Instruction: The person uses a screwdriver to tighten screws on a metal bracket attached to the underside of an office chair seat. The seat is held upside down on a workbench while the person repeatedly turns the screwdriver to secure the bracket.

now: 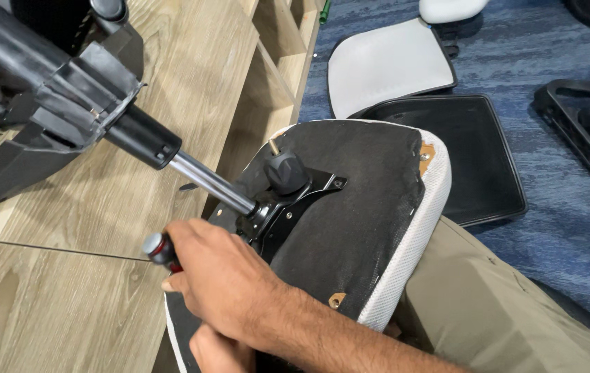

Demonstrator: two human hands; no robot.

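Black felt underside of the upturned chair seat [360, 207] is facing up, resting against the person's knee. Right hand [222, 276] is wrapping tight around a screwdriver handle [160, 250], red and black, just left of the seat's metal mounting plate [288, 207]. Left hand [215, 352] is peeking out right below it, fingers mostly hidden, can't tell its grip. Chrome gas cylinder [205, 181] is sticking out up-left from the plate.

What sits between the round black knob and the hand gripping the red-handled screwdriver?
In the head view, the black metal mounting plate with the chrome gas-lift cylinder socketed into it lies between the knob and right hand.
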